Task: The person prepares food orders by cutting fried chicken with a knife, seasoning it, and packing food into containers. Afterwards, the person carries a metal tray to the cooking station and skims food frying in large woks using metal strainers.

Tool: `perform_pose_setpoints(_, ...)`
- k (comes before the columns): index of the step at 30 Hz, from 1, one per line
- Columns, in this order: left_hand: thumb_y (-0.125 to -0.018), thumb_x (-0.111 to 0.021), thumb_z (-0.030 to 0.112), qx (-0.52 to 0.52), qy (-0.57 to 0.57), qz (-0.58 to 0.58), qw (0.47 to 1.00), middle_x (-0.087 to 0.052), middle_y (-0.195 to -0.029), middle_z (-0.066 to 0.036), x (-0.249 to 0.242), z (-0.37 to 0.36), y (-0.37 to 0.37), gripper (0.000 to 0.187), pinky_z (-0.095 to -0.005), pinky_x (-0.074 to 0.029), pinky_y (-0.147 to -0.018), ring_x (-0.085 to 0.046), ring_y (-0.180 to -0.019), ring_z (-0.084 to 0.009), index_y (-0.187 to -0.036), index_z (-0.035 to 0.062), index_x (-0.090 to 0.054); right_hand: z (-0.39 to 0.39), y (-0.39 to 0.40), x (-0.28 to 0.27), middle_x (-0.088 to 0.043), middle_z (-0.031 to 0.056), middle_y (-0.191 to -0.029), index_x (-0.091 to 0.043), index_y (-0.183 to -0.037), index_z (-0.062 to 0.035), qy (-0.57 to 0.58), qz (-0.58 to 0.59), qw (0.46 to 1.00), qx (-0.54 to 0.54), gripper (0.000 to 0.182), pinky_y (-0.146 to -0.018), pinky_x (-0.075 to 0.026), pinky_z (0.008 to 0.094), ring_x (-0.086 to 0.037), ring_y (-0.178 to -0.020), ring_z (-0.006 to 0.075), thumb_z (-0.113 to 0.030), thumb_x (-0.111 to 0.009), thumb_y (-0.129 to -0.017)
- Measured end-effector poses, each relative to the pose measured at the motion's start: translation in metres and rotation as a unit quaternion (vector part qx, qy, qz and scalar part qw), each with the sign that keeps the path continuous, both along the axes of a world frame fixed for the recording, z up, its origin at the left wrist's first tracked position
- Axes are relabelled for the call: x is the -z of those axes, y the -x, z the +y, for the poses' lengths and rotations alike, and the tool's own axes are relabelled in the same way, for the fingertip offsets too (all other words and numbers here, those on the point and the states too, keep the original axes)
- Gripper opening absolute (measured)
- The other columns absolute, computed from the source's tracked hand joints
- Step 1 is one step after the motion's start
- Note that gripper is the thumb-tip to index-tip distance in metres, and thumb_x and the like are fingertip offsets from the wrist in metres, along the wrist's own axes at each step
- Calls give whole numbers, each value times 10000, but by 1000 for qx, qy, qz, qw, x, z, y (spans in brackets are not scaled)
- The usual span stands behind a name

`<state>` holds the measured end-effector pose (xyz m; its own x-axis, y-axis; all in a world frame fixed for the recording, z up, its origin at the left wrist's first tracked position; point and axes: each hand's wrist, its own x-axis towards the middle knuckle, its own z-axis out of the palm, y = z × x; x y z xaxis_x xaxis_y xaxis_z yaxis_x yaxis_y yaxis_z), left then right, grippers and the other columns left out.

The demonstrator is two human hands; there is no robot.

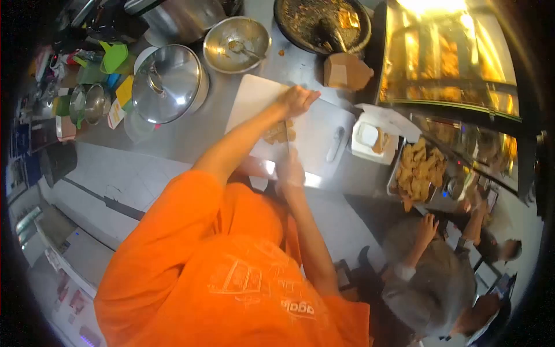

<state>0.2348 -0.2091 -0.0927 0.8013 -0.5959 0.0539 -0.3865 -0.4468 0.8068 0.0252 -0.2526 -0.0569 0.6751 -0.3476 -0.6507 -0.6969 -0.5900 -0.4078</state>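
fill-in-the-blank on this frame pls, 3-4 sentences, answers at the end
1. The left hand presses food down on a white cutting ____.
2. The right hand holds a ____ over that food.
3. The person wears an ____ shirt.
4. The big pot left of the board is covered by a ____.

Answers: board; knife; orange; lid
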Motion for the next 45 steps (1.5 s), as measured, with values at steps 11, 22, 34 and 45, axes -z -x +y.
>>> perform_pose_setpoints(11,-1005,-506,190,-271,90,-129,950,-603,-690,-121,-3,153,91,291,-328,-436,-583,-566,-616,-171,-844,-1,-654,-121,17,15,-688,278,-962,-638,-1077,-64,148,-69,981,-104,401,-770,-528,535,-672,-892,440,-435,-594,-932)
perform_pose_setpoints(22,-1030,-502,171,-329,-93,2,940,-647,-688,-120,-57,286,271,332,-348,-454,-565,-613,-593,-233,-795,-2,-662,-23,-91,2,-544,232,-1338,-571,-1295,-103,48,-490,780,-386,710,-1008,-437,585,-520,-1216,475,-460,-802,-727)
perform_pose_setpoints(34,-1030,-527,186,-473,-76,14,878,-660,-691,-138,-57,302,331,342,-373,-479,-571,-637,-599,-258,-791,-14,-666,-43,-98,46,-604,86,-720,-659,-805,-123,-79,-412,904,-81,98,-591,-495,427,-613,-644,279,-214,-688,-784)
perform_pose_setpoints(45,-1046,-510,213,-518,-55,-21,853,-667,-711,-136,-70,283,332,373,-352,-478,-590,-629,-612,-231,-813,-33,-666,-126,-221,-61,-736,101,-1016,-734,-914,-33,-135,-542,829,14,157,-895,-525,377,-686,-949,290,-166,-653,-935)
